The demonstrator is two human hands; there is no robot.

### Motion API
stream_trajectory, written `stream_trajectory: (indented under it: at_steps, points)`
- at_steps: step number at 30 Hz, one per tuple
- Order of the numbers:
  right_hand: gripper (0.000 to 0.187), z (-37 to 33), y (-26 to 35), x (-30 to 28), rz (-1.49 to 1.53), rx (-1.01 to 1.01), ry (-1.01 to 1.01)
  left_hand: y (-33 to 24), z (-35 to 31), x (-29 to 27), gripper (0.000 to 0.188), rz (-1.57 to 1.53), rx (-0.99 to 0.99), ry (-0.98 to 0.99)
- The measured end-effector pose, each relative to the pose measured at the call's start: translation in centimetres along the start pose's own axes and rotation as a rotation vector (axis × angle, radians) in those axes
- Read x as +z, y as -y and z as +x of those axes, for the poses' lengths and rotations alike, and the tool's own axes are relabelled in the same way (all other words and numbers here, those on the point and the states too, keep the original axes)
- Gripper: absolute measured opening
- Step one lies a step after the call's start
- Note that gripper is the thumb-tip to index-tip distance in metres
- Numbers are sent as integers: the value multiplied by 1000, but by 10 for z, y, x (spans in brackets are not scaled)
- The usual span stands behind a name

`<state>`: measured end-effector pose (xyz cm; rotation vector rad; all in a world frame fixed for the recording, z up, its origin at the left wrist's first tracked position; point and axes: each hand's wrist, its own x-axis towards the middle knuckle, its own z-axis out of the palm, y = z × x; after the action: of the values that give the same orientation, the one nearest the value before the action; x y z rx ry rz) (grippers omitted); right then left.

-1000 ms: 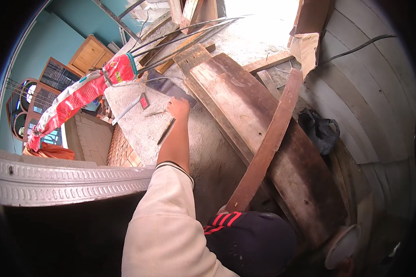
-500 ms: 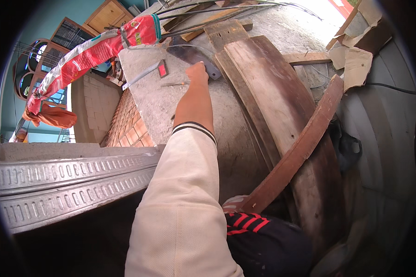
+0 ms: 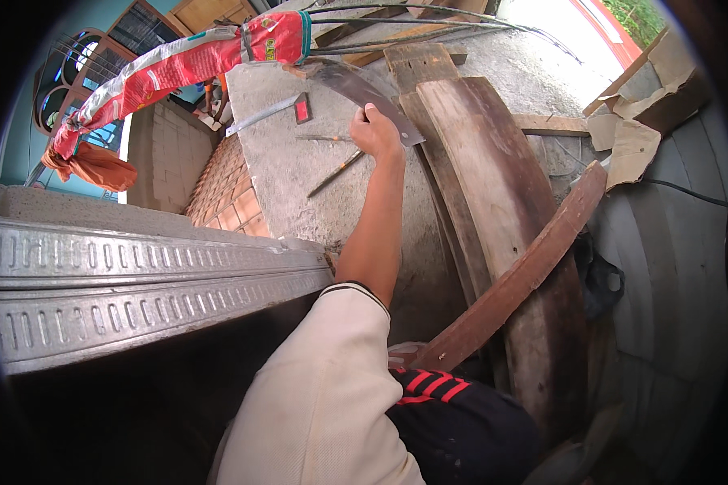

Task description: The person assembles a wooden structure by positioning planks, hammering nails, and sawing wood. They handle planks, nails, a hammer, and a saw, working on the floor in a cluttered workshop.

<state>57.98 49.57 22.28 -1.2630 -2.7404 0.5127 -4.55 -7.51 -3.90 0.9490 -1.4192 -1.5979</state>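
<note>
My left hand (image 3: 376, 133) grips a dark handsaw blade (image 3: 346, 85) near its broad end, with the thumb on top. The blade lies low over the concrete slab (image 3: 279, 166), its other end pointing to the far left. Holes show in the near end; its teeth cannot be made out. A thin pencil-like stick (image 3: 323, 137) and a longer dark, narrow rod (image 3: 334, 175) lie on the slab just left of my wrist. Farther left rests a square (image 3: 267, 115) with a metal blade and a red and black stock. My right hand is not in view.
Weathered boards (image 3: 493, 186) lean at the right, crossed by a reddish curved wooden strip (image 3: 518, 275). Perforated metal channels (image 3: 154, 283) lie at the left. Rebar ends are wrapped in a red sack (image 3: 186, 69). Torn cardboard (image 3: 631, 145) sits at the far right.
My left hand has shifted slightly right, with its hold on the blade showing more plainly. The view has turned a little, and the dark rod beside my wrist has come into sight.
</note>
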Motion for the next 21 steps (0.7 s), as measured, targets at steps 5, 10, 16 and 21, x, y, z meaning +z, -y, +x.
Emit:
stream_trajectory:
  at_steps: [5,10,16,21]
  points:
    - [38,6,75,-2,-56,-127,-50,-43,-68,-41,23,-234,-17,138]
    - [35,28,117,1,22,-370,-57,-94,-97,-87,19,-262,-108,277]
    - [23,49,147,20,284,-456,45,-106,-122,-119,21,-153,67,356]
    - [18,53,206,14,406,-640,155,-126,-145,-130,20,-307,53,557]
